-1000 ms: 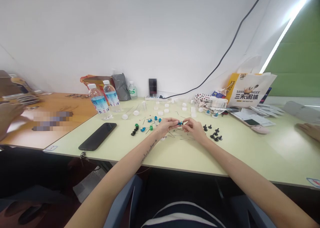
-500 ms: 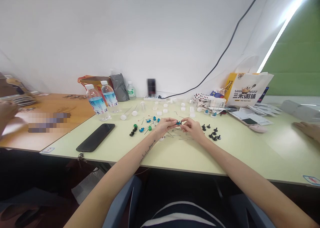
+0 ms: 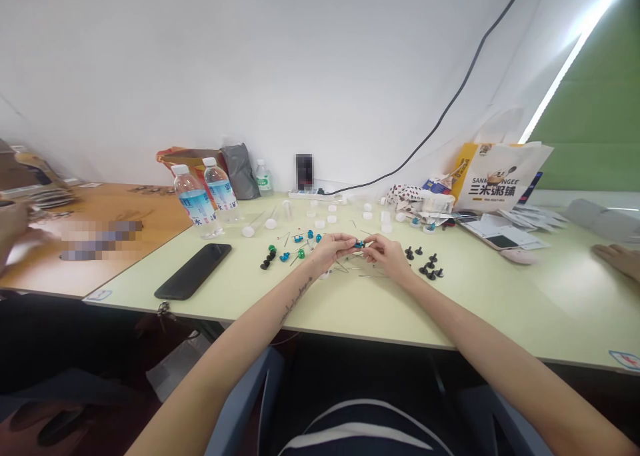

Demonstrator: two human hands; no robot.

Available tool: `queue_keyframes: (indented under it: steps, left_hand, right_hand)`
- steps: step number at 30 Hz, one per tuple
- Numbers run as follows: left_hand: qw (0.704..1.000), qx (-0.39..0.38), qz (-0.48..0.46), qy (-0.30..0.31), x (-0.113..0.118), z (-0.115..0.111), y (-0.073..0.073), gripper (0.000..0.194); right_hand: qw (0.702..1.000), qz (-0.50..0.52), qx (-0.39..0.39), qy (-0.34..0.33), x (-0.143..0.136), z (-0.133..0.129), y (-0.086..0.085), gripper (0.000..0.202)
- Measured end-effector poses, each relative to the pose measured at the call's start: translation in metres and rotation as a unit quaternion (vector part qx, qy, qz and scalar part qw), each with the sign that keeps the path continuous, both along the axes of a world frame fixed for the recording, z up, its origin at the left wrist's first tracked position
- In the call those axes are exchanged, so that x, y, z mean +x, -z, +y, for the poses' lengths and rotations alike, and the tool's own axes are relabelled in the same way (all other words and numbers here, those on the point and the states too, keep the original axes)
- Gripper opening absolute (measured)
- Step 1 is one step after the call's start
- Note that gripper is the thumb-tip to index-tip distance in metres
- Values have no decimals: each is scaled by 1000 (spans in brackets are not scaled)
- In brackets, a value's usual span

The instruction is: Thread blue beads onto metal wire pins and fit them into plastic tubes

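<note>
Between my two hands, above the pale green table (image 3: 370,316), is a small blue and black piece (image 3: 359,245). My left hand (image 3: 334,251) pinches it from the left. The closed fingers of my right hand (image 3: 384,253) meet its right end. Thin metal pins (image 3: 345,267) lie on the table under and around my hands. To the left are several small blue parts (image 3: 299,239), a green part (image 3: 301,254) and several black parts (image 3: 265,263). Several black knobs with stems (image 3: 431,267) stand or lie right of my right hand.
A black phone (image 3: 194,271) and two water bottles (image 3: 196,203) are at the left. White-capped clear containers (image 3: 320,224) line the back. A paper bag (image 3: 500,179) and papers (image 3: 515,226) are at the back right. Another person's hand (image 3: 617,259) rests at the right edge.
The camera view has shifted slightly, moving the scene a little to the right. My hands stay together at the small piece, which is turned slightly.
</note>
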State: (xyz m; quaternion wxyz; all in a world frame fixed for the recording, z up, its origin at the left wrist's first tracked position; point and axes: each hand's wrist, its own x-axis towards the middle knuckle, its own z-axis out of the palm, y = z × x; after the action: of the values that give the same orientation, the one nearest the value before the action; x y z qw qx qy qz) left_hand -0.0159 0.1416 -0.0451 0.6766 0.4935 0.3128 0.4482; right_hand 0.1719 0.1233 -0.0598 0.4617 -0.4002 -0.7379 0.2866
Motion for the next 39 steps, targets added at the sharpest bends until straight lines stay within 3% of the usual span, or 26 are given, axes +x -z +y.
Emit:
queue_keyframes:
  steps: [39]
  left_hand:
    - [1000, 6, -7, 1, 1, -1, 0, 17]
  right_hand:
    - [1000, 5, -7, 5, -2, -3, -3, 24]
